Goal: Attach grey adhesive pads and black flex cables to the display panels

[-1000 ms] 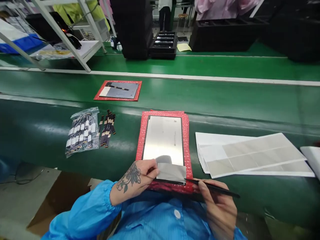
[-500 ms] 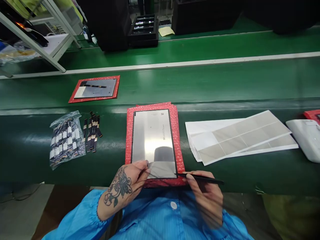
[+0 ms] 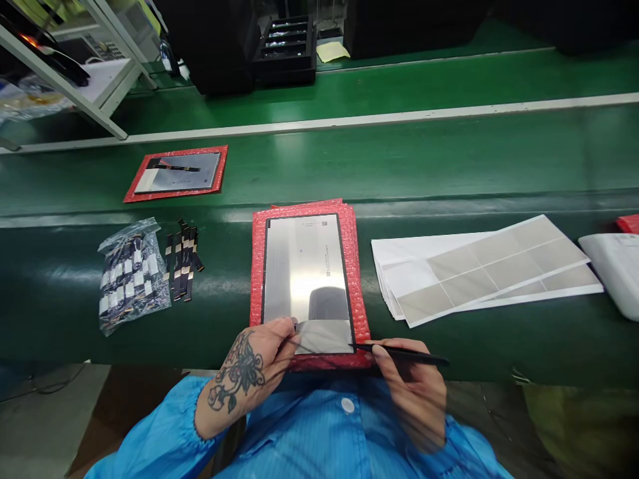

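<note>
A display panel (image 3: 304, 266) with a silvery back lies on a pad of red bubble wrap (image 3: 256, 279) right in front of me. Across its near end runs a grey rectangular adhesive patch (image 3: 324, 336). My left hand (image 3: 272, 342) pinches the left end of this patch, thumb and forefinger together; the fingertips partly hide that corner. Black tweezers (image 3: 404, 354) are gripped in my right hand (image 3: 412, 379). Their tip touches the patch's right end, beside the panel's dark edge.
Left of the panel lie a clear bag of flex cables (image 3: 132, 279) and several loose flex cables (image 3: 184, 259). White sheets with grey stickers (image 3: 484, 266) are fanned out at right, near a white package (image 3: 612, 273). Another panel (image 3: 187, 179) rests on the green conveyor belt (image 3: 399, 159).
On the belt, the other panel has shifted slightly left. My hands, the patch and the tweezers stay almost in place, while the view tilts a little.
</note>
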Available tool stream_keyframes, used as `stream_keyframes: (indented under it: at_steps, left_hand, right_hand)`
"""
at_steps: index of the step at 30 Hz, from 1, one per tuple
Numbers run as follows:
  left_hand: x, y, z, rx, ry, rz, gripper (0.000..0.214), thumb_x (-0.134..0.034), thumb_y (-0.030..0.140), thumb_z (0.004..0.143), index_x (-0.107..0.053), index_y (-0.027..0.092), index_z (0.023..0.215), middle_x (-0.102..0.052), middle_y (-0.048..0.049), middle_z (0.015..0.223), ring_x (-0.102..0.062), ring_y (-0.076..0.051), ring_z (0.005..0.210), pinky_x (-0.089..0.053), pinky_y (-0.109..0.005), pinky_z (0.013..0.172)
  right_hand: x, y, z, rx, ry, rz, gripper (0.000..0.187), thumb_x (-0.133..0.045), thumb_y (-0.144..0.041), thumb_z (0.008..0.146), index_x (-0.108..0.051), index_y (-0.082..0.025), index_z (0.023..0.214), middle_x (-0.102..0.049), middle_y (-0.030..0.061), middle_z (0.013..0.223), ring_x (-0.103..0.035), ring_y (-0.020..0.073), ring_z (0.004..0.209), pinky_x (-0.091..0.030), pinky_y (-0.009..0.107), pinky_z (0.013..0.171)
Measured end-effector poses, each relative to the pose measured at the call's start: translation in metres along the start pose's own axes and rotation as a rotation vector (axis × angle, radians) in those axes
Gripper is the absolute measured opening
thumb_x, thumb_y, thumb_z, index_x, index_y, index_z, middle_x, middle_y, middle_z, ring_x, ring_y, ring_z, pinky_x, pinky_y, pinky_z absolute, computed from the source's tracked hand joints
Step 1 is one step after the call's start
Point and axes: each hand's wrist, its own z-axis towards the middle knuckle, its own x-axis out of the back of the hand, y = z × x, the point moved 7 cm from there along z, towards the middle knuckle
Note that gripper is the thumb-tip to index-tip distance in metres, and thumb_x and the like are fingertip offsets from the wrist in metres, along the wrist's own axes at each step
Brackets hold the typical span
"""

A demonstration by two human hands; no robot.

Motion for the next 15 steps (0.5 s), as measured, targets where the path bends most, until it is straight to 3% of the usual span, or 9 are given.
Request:
stream_keyframes:
  at_steps: [15]
  left_hand:
    - [-0.0011,-0.0009,-0.0015,-0.044,0.015,0.045,0.027,-0.043,0.029,0.096,-0.051,0.023,0.070,-0.055,0.0030,0.058,-0.054,-0.012,0.051,-0.042,-0.020,0.051]
  right_hand:
    - [-0.0002,-0.0050,-0.0014,0.004,0.024,-0.017,0.023,-0.077,-0.047,0.076,-0.071,-0.025,0.082,-0.076,0.0036,0.077,-0.073,0.0247,0.070,-0.062,0.036,0.065]
